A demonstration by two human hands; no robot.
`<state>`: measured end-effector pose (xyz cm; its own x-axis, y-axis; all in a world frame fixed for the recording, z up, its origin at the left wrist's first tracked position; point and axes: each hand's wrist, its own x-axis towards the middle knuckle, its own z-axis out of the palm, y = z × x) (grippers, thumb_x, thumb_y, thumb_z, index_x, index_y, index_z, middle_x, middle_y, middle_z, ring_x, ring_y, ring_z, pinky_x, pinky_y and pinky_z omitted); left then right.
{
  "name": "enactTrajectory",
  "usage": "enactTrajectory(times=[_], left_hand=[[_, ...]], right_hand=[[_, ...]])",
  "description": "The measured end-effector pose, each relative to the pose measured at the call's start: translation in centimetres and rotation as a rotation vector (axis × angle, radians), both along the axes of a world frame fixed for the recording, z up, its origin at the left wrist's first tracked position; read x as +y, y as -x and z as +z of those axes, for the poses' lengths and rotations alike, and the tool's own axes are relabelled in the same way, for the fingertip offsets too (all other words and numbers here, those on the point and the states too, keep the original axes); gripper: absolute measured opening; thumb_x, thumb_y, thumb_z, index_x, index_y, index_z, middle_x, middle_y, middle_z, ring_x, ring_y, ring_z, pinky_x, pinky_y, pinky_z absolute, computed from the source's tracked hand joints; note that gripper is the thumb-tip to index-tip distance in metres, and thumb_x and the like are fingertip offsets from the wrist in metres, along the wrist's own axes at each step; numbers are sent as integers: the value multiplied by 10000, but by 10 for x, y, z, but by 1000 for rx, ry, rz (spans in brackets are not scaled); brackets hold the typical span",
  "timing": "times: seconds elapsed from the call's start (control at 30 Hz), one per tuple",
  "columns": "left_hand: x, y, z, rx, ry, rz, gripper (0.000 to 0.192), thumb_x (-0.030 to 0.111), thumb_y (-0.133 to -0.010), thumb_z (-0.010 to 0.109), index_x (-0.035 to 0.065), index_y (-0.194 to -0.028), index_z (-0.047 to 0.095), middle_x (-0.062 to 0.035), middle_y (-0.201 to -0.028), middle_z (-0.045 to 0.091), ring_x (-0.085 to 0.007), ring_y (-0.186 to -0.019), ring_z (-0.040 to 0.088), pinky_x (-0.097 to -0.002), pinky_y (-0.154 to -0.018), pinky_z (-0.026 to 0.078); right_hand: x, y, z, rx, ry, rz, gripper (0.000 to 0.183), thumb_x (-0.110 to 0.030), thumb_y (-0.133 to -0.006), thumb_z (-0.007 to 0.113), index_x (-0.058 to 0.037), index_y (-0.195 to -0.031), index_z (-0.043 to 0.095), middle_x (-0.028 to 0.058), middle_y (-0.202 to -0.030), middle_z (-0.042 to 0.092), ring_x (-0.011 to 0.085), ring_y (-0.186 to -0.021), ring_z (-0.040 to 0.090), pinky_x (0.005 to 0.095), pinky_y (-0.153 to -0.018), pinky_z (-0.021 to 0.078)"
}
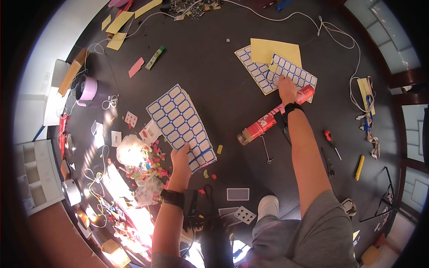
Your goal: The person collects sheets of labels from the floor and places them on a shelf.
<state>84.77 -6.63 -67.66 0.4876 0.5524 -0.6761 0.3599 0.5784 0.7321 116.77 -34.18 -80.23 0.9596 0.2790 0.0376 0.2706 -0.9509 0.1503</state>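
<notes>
My left hand [181, 159] grips a stack of label sheets with blue-outlined blank stickers [181, 118] by its lower edge, thumb on top. To the right, my right hand [287, 87] reaches down onto another label sheet [295, 72]; its fingertips touch the lower left part of that sheet, and whether they pinch it is unclear. Beneath lie one more label sheet [249, 63] and a yellow paper sheet [276, 50]. A red printed cardboard tube [259, 125] lies diagonally under my right wrist.
Playing cards [238, 194], coloured paper scraps and plastic bags [129, 150] lie near my left arm. A screwdriver [329, 135] and a yellow utility knife [360, 167] are at right. A glue stick [155, 57], a pink pot [88, 88] and a long white cable [274, 19] lie farther off.
</notes>
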Motion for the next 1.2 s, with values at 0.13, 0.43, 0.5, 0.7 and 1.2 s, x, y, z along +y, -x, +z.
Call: enactTrajectory(times=[0.13,0.43,0.5,0.7,1.2], left_hand=[[-12,9,-10,2,38,56,241,64,-820,515,-17,-1047,521,-83,-924,596,-216,-809,595,-349,-676,496],[-39,34,-21,-73,149,159,258,53,-834,503,-3,-1085,507,-86,-981,595,-218,-851,597,-358,-724,498],[-41,41,-31,-91,152,145,270,51,-830,507,-6,-1095,503,-84,-992,592,-219,-861,594,-356,-733,493],[-43,43,-20,-123,92,50,283,42,-813,518,-12,-1091,517,-90,-1005,593,-215,-867,593,-339,-748,486],[-26,23,-19,-394,272,-419,321,184,-825,515,-31,-1062,543,-90,-966,607,-184,-840,601,-291,-720,484]], right_hand=[[-5,3,10,66,-58,18,132,-54,-806,487,-11,-929,468,186,-821,599,313,-747,626,364,-608,528],[-15,4,49,-111,-560,-336,194,-133,-753,504,15,-877,485,223,-787,596,401,-742,593,459,-649,485],[-10,9,63,-163,-762,-439,177,-121,-726,491,17,-833,523,250,-766,595,414,-734,583,468,-665,470],[13,22,76,-319,-1115,-440,163,-94,-713,486,29,-810,531,229,-772,599,410,-729,569,458,-662,454],[69,207,145,209,-1164,721,163,101,-660,566,-30,-754,544,117,-1115,440,245,-867,524,301,-707,445]])
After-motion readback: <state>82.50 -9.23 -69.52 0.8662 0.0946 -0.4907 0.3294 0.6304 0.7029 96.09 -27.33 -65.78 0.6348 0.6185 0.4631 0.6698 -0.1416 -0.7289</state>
